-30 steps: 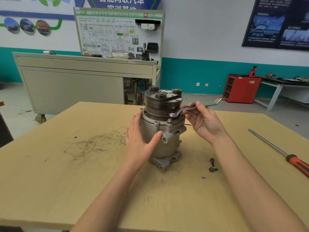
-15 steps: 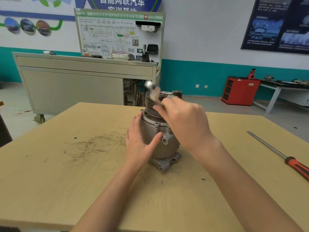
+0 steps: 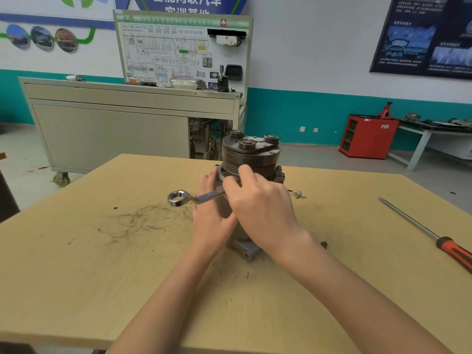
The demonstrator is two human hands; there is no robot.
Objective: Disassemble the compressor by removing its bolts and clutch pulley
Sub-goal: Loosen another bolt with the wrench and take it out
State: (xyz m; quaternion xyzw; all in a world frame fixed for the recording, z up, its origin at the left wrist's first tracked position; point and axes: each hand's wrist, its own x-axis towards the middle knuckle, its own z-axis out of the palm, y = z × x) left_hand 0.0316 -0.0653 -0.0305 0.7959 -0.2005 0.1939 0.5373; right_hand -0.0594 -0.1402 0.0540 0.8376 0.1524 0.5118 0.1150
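The grey cast compressor [image 3: 245, 248], capped by a dark ribbed pulley [image 3: 251, 160], stands upright mid-table [image 3: 102, 277]. The left hand [image 3: 209, 221] presses straight-fingered against its left side. The right hand [image 3: 260, 205] grips a shiny ring wrench [image 3: 201, 198], ring end pointing left.

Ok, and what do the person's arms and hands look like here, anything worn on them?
Both arms are bare: no sleeve shows on the left forearm or the right forearm up to the frame edge. The left hand and the right hand wear no gloves. No watch, band or ring shows on the visible parts.
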